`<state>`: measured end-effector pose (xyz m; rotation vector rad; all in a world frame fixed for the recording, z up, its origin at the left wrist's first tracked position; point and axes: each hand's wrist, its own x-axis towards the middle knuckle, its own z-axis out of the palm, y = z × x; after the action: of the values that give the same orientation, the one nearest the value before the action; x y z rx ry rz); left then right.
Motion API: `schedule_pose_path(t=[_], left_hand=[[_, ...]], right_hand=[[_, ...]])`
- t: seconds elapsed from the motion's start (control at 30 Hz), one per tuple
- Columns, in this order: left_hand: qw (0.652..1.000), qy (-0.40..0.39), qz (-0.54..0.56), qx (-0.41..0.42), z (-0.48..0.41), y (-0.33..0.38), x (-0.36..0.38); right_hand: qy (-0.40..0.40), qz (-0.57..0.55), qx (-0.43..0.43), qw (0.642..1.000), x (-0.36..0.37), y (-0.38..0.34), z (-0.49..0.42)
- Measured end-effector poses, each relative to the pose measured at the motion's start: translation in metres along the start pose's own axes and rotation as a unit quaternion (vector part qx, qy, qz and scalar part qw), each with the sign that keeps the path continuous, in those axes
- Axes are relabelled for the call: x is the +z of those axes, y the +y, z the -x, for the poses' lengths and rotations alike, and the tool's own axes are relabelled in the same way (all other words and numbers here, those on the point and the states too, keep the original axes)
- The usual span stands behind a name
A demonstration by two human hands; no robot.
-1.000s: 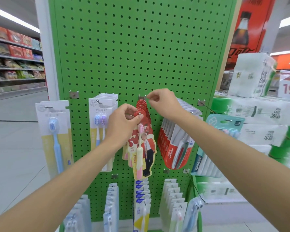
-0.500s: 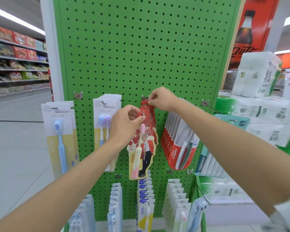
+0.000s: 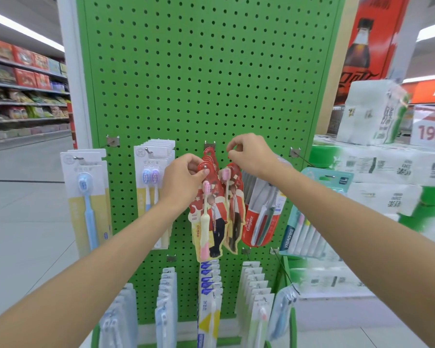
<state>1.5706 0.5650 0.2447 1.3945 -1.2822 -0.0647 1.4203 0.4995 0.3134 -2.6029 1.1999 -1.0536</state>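
Hidden first: the peg [image 3: 206, 167] is mostly disappearing behind a stack of red hanger loops, with only its round metal tip showing beside the left thumb. The right hand [image 3: 251, 154] is covering the top of the second pack [image 3: 236, 212], so I cannot tell whether that pack is sitting on the peg or hanging free of it. The price sign [image 3: 431, 126] is being cut by the right edge and the lower rows of carded brushes by the bottom edge. The stacked tissue packs [image 3: 372, 114] on the right are smearing into blur.

The left hand [image 3: 183, 182] is pinching the loop of the front pack [image 3: 215, 222] between thumb and curled fingers, right at the peg tip. The right thumb and forefinger are nipping the second pack's top, with the other fingers curling. Both packs are hanging at the middle of the green pegboard [image 3: 199, 71], touching each other, the second just right of the front one and behind it.

Materials — the packs are showing as glossy die-cut card, red, contoured round a printed standing figure, each carrying a pink-and-cream brush. The pegboard is reading as a smooth sheet punched evenly with round holes. Just right, a Colgate pack [image 3: 258, 222] is leaning, red and rounded at the bottom
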Motion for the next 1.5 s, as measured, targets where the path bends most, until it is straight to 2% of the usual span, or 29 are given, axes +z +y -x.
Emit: schedule_pose_path(t=[0.4,0.57,0.63,0.77,0.9,0.97,1.13,1.3,1.43,1.5], left_hand=[[0.999,0.012,-0.04,-0.008,0.004,0.008,0.003],[0.99,0.072,-0.117,0.044,0.026,0.015,0.006],[0.996,0.044,-0.06,0.045,0.045,0.017,0.006],[0.993,-0.099,0.057,0.001,0.084,0.005,0.0],[0.949,-0.279,0.099,-0.108,0.108,-0.023,-0.008],[0.92,-0.335,0.125,-0.158,0.113,-0.04,-0.011],[0.921,-0.311,0.145,-0.183,0.131,-0.078,0.0],[0.912,-0.314,0.171,-0.2,0.148,-0.096,0.015],[0.91,-0.309,0.181,-0.206,0.152,-0.101,0.021],[0.91,-0.3,0.185,-0.218,0.157,-0.104,0.024]], right_hand=[[0.096,-0.042,-0.05,0.993,-0.005,-0.003,0.066],[0.088,-0.068,-0.046,0.993,0.0,-0.007,0.093],[0.074,-0.093,-0.036,0.992,0.006,-0.006,0.103],[0.026,-0.13,-0.028,0.991,0.026,0.001,0.124],[0.025,-0.18,0.002,0.983,0.05,0.007,0.142],[0.024,-0.197,0.02,0.98,0.063,0.011,0.149],[0.015,-0.26,0.08,0.962,0.101,0.022,0.168],[0.003,-0.275,0.121,0.954,0.13,0.035,0.183],[-0.032,-0.369,0.182,0.911,0.144,0.052,0.199],[-0.059,-0.382,0.205,0.899,0.149,0.057,0.206]])
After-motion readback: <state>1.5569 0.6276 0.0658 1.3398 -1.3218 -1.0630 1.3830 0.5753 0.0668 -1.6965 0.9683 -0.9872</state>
